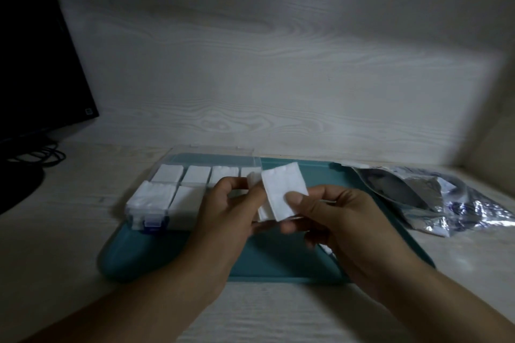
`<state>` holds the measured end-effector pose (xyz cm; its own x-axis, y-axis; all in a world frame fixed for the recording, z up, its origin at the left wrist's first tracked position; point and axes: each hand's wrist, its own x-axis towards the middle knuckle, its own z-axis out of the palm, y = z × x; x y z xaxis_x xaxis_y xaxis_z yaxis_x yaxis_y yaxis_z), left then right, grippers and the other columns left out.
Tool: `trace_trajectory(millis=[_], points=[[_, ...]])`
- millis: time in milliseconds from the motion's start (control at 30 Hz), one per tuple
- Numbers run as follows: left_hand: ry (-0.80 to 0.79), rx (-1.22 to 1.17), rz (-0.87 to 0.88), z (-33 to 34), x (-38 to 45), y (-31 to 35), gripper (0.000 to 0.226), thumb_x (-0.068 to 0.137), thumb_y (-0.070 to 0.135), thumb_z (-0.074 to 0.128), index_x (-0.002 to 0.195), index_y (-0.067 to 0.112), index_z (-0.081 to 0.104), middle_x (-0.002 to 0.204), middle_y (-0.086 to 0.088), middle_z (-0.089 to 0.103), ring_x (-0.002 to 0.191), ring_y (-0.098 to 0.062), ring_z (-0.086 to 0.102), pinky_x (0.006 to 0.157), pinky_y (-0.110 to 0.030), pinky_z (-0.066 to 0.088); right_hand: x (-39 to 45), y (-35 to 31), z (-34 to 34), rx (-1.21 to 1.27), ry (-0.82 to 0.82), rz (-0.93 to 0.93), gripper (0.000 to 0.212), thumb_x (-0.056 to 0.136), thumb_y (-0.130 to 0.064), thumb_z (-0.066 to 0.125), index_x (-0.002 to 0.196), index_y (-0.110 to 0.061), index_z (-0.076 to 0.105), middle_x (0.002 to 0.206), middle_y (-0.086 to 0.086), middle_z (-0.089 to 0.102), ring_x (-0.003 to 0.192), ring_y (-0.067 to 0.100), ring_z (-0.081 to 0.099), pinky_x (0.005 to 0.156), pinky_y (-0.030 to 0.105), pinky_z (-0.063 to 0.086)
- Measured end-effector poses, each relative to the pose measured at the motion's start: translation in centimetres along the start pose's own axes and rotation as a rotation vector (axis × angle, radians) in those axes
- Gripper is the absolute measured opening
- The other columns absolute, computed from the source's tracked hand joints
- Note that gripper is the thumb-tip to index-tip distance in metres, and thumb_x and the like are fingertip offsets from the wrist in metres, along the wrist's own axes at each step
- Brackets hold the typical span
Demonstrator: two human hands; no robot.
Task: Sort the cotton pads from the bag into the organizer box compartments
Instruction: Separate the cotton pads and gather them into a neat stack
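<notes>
Both hands hold white square cotton pads above a teal tray (281, 259). My right hand (342, 217) pinches one pad (284, 192) with the thumb on its face. My left hand (231, 209) grips a small stack of pads (255, 179) just behind it. The clear organizer box (156, 195) lies on the tray's left part, lid open toward the wall, with several compartments filled with white pads. My left hand hides the box's right compartments. The silvery plastic bag (429, 198) lies crumpled at the right.
A dark monitor (36, 69) stands at the far left with black cables (41, 156) on the pale wood-grain desk. A wood-grain wall rises right behind the tray.
</notes>
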<state>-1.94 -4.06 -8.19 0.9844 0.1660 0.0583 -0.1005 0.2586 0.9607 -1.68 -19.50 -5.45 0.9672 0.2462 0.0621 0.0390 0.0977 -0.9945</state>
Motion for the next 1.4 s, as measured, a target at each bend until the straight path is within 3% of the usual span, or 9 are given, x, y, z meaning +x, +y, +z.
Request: trace_trajectory(millis=[267, 400, 833, 967, 1033, 1167, 1300, 1400], points=[[-0.076, 0.014, -0.021, -0.1, 0.0, -0.6, 0.025, 0.088, 0.017, 0.067, 0.113, 0.015, 0.063, 0.108, -0.009, 0.074, 0.097, -0.023, 0.073, 0.083, -0.040, 0.060, 0.0, 1.1, 0.7, -0.083, 0.150, -0.043, 0.031, 0.068, -0.025, 0.077, 0.075, 0.004, 0.070, 0.059, 0.015, 0.060, 0.048, 0.014, 0.047, 0.045, 0.023, 0.038], [-0.084, 0.011, -0.008, -0.1, 0.1, -0.8, 0.023, 0.090, 0.015, 0.065, 0.113, 0.016, 0.064, 0.106, -0.008, 0.075, 0.096, -0.022, 0.073, 0.084, -0.040, 0.059, -0.1, 1.2, 0.9, -0.148, 0.196, -0.076, 0.019, 0.078, -0.017, 0.076, 0.070, -0.001, 0.070, 0.058, 0.013, 0.064, 0.048, 0.014, 0.052, 0.046, 0.023, 0.043], [-0.072, -0.066, -0.038, 0.1, -0.3, -0.9, 0.021, 0.092, 0.019, 0.061, 0.113, 0.017, 0.064, 0.108, -0.006, 0.074, 0.098, -0.021, 0.073, 0.087, -0.044, 0.059, -0.2, 1.4, 1.3, -0.125, 0.237, -0.178, 0.024, 0.082, -0.011, 0.073, 0.064, 0.002, 0.064, 0.044, -0.007, 0.052, 0.041, -0.001, 0.043, 0.046, 0.010, 0.036], [-0.084, -0.050, -0.041, 0.3, -0.5, -0.8, 0.020, 0.093, 0.019, 0.060, 0.112, 0.017, 0.063, 0.107, -0.005, 0.075, 0.097, -0.019, 0.073, 0.083, -0.040, 0.060, -0.1, 1.6, 1.3, -0.182, 0.250, -0.202, 0.025, 0.081, -0.013, 0.075, 0.063, 0.002, 0.065, 0.050, 0.000, 0.058, 0.043, 0.002, 0.045, 0.047, 0.011, 0.037], [-0.082, -0.037, -0.032, 0.3, -0.5, -0.9, 0.023, 0.091, 0.025, 0.062, 0.112, 0.016, 0.064, 0.109, -0.006, 0.074, 0.099, -0.020, 0.072, 0.083, -0.040, 0.060, -0.1, 1.7, 1.3, -0.209, 0.264, -0.211, 0.025, 0.080, -0.014, 0.075, 0.063, 0.001, 0.065, 0.052, 0.003, 0.059, 0.045, 0.003, 0.046, 0.047, 0.013, 0.037], [-0.117, 0.030, 0.002, 0.2, -0.7, -0.8, 0.062, 0.068, 0.062, 0.075, 0.112, 0.020, 0.064, 0.112, -0.003, 0.073, 0.104, -0.020, 0.071, 0.090, -0.044, 0.057, 0.0, 1.8, 1.1, -0.250, 0.272, -0.212, 0.027, 0.081, -0.018, 0.075, 0.060, -0.006, 0.063, 0.051, 0.002, 0.057, 0.045, 0.004, 0.045, 0.046, 0.014, 0.037], [-0.098, 0.095, 0.033, 0.4, -0.7, -0.7, 0.054, 0.068, 0.042, 0.076, 0.115, 0.020, 0.062, 0.106, 0.000, 0.075, 0.099, -0.018, 0.072, 0.090, -0.043, 0.058, -0.3, 1.8, 1.1, -0.263, 0.261, -0.242, 0.027, 0.082, -0.018, 0.074, 0.062, -0.002, 0.064, 0.053, 0.010, 0.059, 0.047, 0.006, 0.047, 0.046, 0.014, 0.037], [-0.055, 0.071, 0.044, 0.3, -0.4, -0.8, 0.039, 0.078, 0.031, 0.072, 0.113, 0.016, 0.063, 0.106, -0.004, 0.075, 0.095, -0.020, 0.073, 0.084, -0.043, 0.060, -0.1, 2.2, 1.0, -0.311, 0.251, -0.241, 0.029, 0.085, -0.021, 0.071, 0.065, -0.002, 0.062, 0.048, -0.004, 0.052, 0.043, 0.000, 0.042, 0.045, 0.011, 0.033]])
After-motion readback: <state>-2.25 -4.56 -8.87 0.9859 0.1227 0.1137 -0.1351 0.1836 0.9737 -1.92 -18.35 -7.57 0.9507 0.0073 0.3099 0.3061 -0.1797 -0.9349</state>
